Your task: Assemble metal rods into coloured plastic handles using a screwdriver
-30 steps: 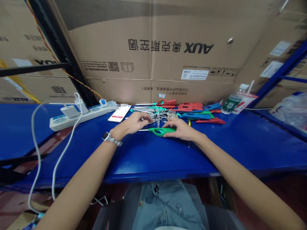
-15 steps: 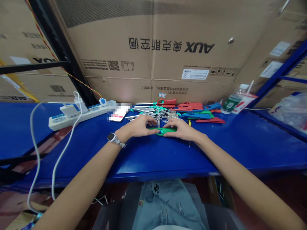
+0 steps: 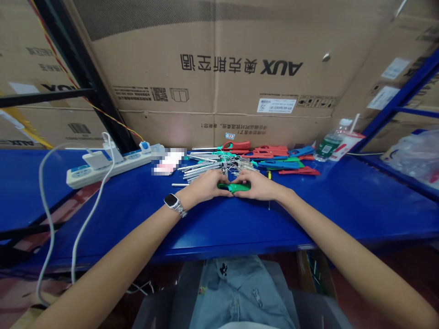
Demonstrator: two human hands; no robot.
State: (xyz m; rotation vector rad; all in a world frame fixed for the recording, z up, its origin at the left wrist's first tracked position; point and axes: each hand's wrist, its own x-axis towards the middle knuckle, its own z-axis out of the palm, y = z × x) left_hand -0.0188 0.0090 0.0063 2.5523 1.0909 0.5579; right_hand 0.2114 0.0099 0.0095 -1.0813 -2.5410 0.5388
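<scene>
Both my hands are closed on one green long-nosed lighter (image 3: 242, 187) held level just above the blue table. My left hand (image 3: 207, 185), below a wrist with a silver-banded watch (image 3: 175, 204), grips its left part. My right hand (image 3: 261, 185) pinches the right end of the green handle. A thin metal tube (image 3: 179, 185) shows left of my left hand; whether it belongs to this lighter is hidden. Just behind my fingers lies a heap of metal tubes (image 3: 202, 167) with thin wires (image 3: 231, 161). Red lighter handles (image 3: 270, 151) and blue lighter handles (image 3: 274, 164) lie right of it.
A white power strip (image 3: 128, 161) with plugs and cables runs along the left. Beside it lies a blurred phone (image 3: 168, 162). A bottle (image 3: 328, 145) and a cup (image 3: 348, 145) stand at the right rear. A small yellow-handled screwdriver (image 3: 269, 174) lies near my right hand. Cardboard (image 3: 236, 100) walls the back.
My left hand has moved slightly right, closer to my right hand, and covers more of the lighter. A metal tube now shows left of it. The view has shifted slightly.
</scene>
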